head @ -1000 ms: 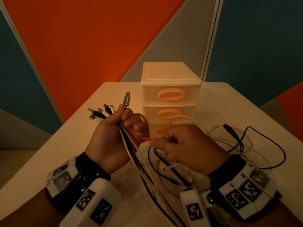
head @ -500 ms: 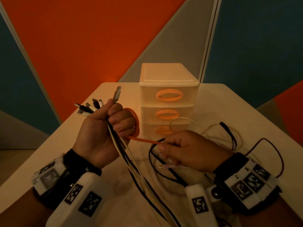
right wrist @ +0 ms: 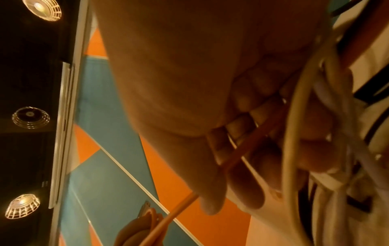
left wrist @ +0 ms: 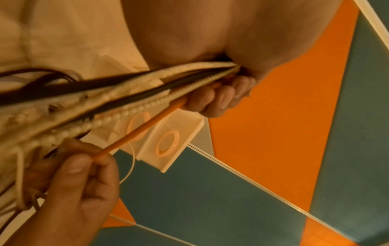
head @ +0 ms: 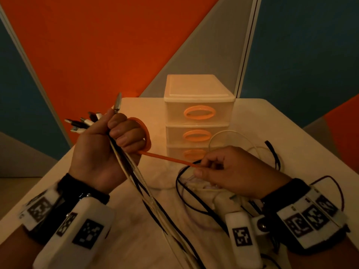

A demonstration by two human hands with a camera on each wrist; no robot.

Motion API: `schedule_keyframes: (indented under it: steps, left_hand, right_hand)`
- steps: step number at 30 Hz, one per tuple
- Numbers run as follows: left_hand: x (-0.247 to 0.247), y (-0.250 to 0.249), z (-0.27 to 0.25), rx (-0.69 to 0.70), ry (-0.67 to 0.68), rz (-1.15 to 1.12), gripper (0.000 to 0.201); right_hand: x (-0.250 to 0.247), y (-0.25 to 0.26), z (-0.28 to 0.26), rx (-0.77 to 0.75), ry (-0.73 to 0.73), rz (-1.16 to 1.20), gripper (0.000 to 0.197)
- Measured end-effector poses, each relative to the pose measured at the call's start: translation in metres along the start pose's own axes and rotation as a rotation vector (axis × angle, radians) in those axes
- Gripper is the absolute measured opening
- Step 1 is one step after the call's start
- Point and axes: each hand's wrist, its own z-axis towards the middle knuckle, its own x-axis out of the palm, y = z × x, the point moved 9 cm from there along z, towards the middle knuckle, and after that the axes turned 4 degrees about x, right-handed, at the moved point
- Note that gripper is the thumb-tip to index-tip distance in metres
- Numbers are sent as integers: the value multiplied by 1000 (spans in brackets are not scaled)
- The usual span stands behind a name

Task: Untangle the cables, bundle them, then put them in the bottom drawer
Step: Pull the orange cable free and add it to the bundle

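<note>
My left hand [head: 114, 144] grips a bundle of black and white cables [head: 136, 183] [left wrist: 118, 93] near their plugs [head: 81, 123], which stick out above the fist. An orange band [head: 143, 133] loops round that hand's fingers and runs taut to my right hand [head: 211, 167], which pinches the band's [left wrist: 143, 126] [right wrist: 189, 204] end between thumb and fingers. The cables' loose tails [head: 272, 156] lie in loops on the table behind the right hand. The three-drawer unit [head: 198, 117] stands behind my hands, all drawers closed; the bottom drawer [head: 192, 154] is partly hidden by the band and the right hand.
The white table [head: 291, 133] ends close on the left and right. Orange, teal and grey wall panels [head: 116, 45] stand behind it. Ceiling lamps [right wrist: 31, 116] show in the right wrist view.
My hands have moved apart: the left rose and went left with the cables, the right pulled the orange band out to the right, so it now runs stretched between them.
</note>
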Motion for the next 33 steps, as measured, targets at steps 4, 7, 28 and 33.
schedule_keyframes:
  steps: [4, 7, 28, 33]
  left_hand:
    - [2, -18, -1, 99, 3, -4, 37]
    - [4, -28, -2, 137, 15, -12, 38]
    - [2, -20, -2, 280, -162, 178, 40]
    - [14, 20, 0, 155, -104, 228, 41]
  right_hand:
    - [-10, 10, 0, -120, -32, 56, 17]
    - [-16, 11, -1, -145, -55, -25, 33]
    - [-22, -3, -2, -82, -63, -38, 24]
    - [11, 38, 4, -299, -102, 60, 24]
